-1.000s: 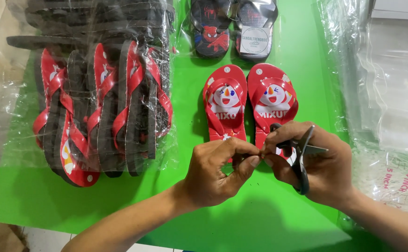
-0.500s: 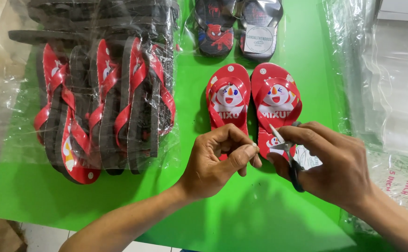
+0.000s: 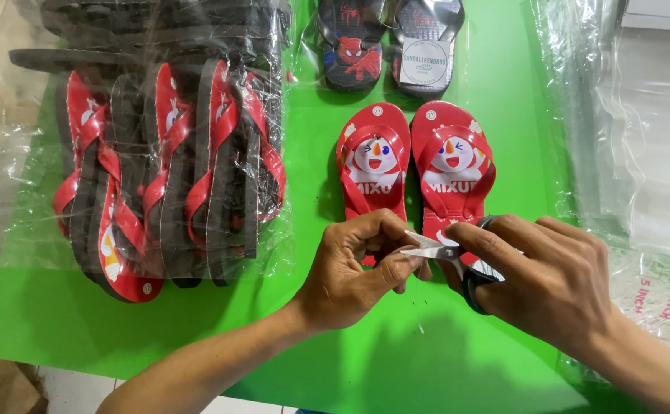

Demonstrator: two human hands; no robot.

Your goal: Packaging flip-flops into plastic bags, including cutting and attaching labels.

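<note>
Two hands, left hand (image 3: 354,272) and right hand (image 3: 549,276), meet at small scissors (image 3: 446,257).

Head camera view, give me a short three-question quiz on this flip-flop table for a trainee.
1. True or false: the right hand holds small scissors.
2. Which lies nearest the left hand?
A. the red pair of flip-flops
B. the dark pair of flip-flops
C. the wrapped bundle of flip-flops
3. Fill in: the table cover is ___ in colour.

Key: 1 true; 2 A; 3 green. The scissor tips point toward the left hand's fingertips, just over the heel end of the red pair. What the fingertips pinch is too small to tell.
</note>
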